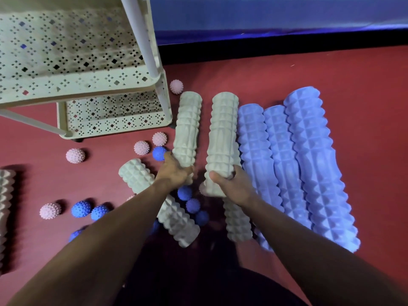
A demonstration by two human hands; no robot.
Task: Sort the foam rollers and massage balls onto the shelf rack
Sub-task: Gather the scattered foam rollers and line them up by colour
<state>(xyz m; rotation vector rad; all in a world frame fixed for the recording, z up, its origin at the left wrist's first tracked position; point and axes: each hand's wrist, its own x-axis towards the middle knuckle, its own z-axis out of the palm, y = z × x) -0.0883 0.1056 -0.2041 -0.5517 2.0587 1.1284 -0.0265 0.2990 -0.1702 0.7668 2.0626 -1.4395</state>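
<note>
My left hand (174,170) grips the near end of a pale green foam roller (187,127). My right hand (231,184) grips the lower part of a second pale green roller (224,140), which stands up from the floor. Two more pale green rollers lie on the red floor: one (154,202) under my left forearm, one (237,219) under my right wrist. Three lilac-blue rollers (306,164) lie side by side to the right. Pink spiky balls (141,147) and blue spiky balls (81,209) are scattered around. The cream perforated shelf rack (84,93) stands at the upper left.
Another ribbed roller (5,208) lies at the far left edge. A pink ball (176,86) sits beside the rack's right post. A dark baseboard and blue wall (276,23) run along the back. My dark-clothed legs fill the bottom centre.
</note>
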